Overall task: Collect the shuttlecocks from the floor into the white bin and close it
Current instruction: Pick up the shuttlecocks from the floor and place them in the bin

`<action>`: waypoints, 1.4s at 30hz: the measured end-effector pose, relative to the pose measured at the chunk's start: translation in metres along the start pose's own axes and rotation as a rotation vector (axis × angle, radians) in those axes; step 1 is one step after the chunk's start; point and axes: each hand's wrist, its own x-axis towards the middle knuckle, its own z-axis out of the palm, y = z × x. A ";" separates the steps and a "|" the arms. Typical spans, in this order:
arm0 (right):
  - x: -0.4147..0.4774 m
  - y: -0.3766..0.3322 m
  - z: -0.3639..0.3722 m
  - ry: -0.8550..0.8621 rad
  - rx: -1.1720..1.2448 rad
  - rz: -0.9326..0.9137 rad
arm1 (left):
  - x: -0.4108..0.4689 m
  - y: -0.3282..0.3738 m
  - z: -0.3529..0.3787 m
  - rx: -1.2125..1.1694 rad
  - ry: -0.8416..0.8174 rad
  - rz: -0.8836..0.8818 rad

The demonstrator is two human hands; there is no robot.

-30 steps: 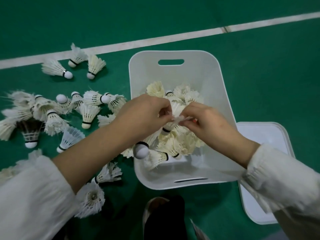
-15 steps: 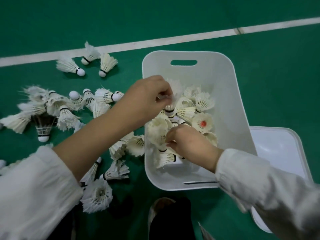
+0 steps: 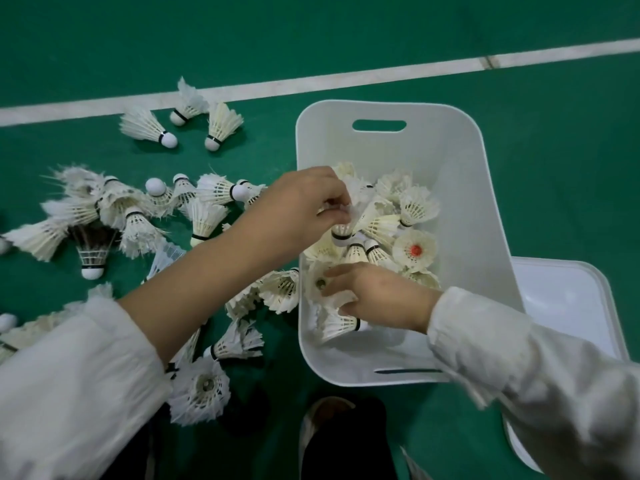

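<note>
On the green floor (image 3: 554,133) at the left, loose shuttlecocks (image 3: 204,216) lie scattered beside the white bin (image 3: 485,202). The left hand (image 3: 304,206), fingers curled, pinches a raised shuttlecock (image 3: 341,233) by its feathers over the bin's left side. A heap (image 3: 414,251) of shuttlecocks fills the bin, where the right hand (image 3: 377,296) grips a low shuttlecock (image 3: 337,297) by its skirt. The lid (image 3: 568,299) lies just right of the bin.

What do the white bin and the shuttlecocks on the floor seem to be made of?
The white bin looks like moulded plastic: smooth, matte walls, cut-out handle. The shuttlecocks seem real feather: frayed, splayed vanes; rounded white bases, material unclear.
</note>
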 end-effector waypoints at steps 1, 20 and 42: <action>-0.010 -0.002 -0.010 0.032 0.032 0.020 | 0.000 -0.001 -0.001 0.002 -0.003 -0.006; -0.083 0.006 -0.054 0.453 0.105 0.077 | -0.030 0.025 -0.004 0.020 -0.037 0.038; -0.043 0.006 0.014 -0.039 -0.184 0.044 | -0.068 -0.078 0.020 0.413 -0.496 -0.314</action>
